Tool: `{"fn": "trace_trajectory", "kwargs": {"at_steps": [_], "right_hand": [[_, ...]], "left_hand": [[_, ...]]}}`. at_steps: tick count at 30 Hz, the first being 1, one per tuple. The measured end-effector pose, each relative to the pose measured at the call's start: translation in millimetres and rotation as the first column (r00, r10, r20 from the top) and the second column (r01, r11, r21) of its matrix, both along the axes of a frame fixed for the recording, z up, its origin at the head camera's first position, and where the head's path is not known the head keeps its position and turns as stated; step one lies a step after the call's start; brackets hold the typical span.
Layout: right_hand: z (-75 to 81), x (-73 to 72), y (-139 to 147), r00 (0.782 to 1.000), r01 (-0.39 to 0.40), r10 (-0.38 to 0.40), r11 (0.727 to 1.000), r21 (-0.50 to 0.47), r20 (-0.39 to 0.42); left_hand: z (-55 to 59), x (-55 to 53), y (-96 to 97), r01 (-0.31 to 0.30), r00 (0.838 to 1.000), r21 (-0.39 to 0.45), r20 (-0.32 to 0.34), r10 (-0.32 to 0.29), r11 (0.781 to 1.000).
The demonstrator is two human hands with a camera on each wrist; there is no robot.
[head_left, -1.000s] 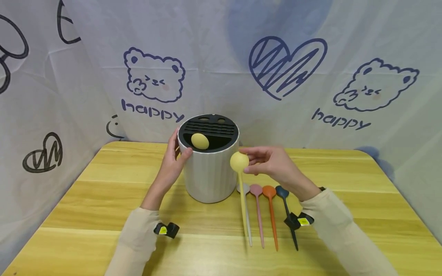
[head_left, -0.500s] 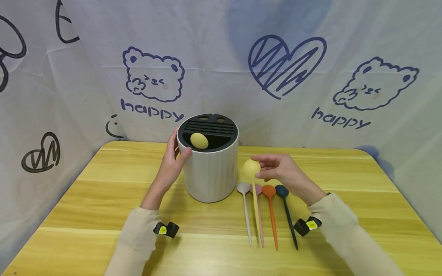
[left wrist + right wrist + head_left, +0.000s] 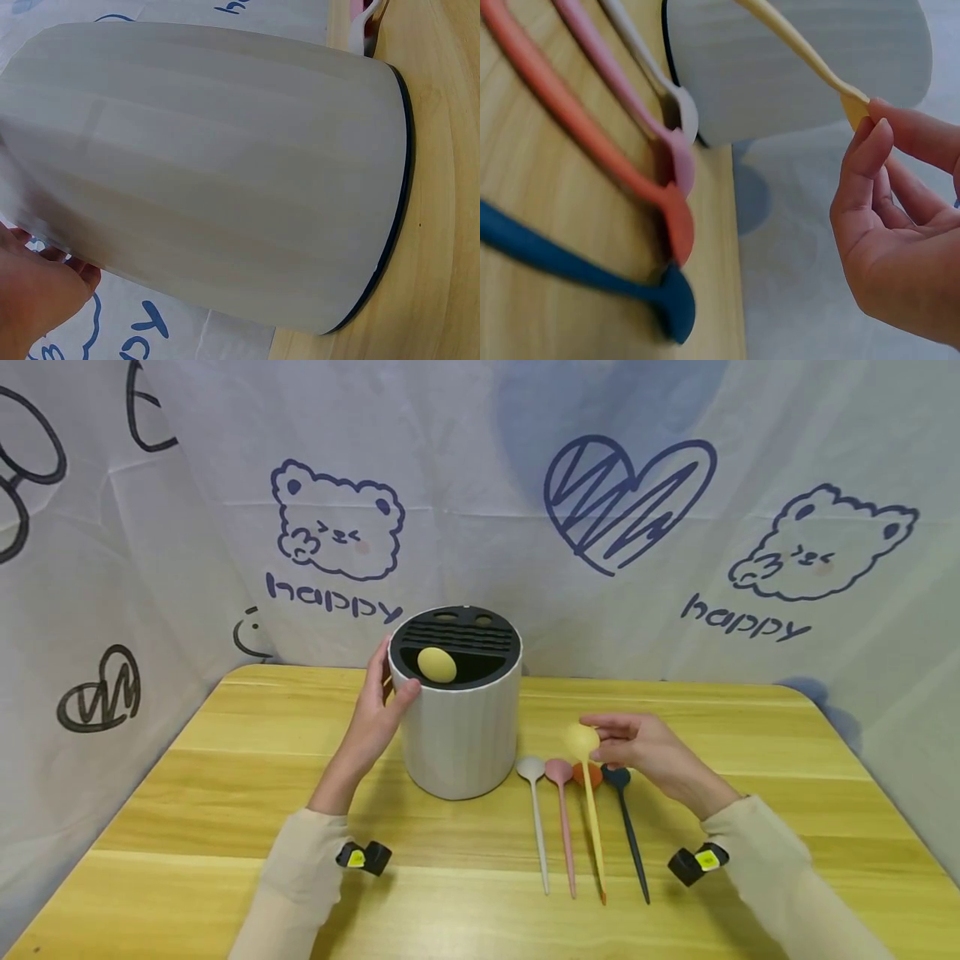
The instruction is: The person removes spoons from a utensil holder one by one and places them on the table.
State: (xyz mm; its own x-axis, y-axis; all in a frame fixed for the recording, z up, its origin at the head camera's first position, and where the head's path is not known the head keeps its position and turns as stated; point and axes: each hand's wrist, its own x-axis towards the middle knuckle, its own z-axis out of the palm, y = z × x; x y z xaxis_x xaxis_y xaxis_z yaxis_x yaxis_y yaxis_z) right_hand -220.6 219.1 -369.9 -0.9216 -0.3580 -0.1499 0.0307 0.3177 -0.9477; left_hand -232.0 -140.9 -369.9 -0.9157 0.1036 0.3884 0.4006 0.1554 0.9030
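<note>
My left hand [image 3: 375, 714] holds the left side of a white ribbed utensil holder [image 3: 461, 739], its thumb at the rim. In the left wrist view the holder's wall [image 3: 210, 165] fills most of the picture. A yellow spoon [image 3: 437, 666] stands inside the front compartment, only its bowl showing. My right hand [image 3: 648, 752] pinches another yellow spoon [image 3: 592, 818] by its bowl, above the orange spoon [image 3: 597, 774]. On the table, left to right, lie white [image 3: 531, 767], pink [image 3: 558, 771], orange and dark blue [image 3: 633, 843] spoons. The right wrist view shows thumb and fingers on the yellow spoon [image 3: 802, 49].
The holder's black lid [image 3: 457, 642] has slots and two round holes behind the front compartment. The wooden table [image 3: 187, 827] ends at a printed cloth backdrop [image 3: 480, 485]. Black wrist cameras [image 3: 697, 864] sit on both sleeves.
My right hand has carried the yellow spoon rightward and slightly down, away from the holder, past the white and pink spoons to above the orange one. The left hand has stayed on the holder.
</note>
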Motion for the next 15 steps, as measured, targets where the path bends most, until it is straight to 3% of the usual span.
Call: {"fn": "trace_trajectory", "kwargs": {"at_steps": [15], "right_hand": [[-22.0,-3.3,44.1,0.995,0.044,-0.046,0.999,0.016,0.093]], "left_hand": [[0.5,-0.9,-0.3,0.003,1.000,0.006,-0.010,-0.003,1.000]]}}
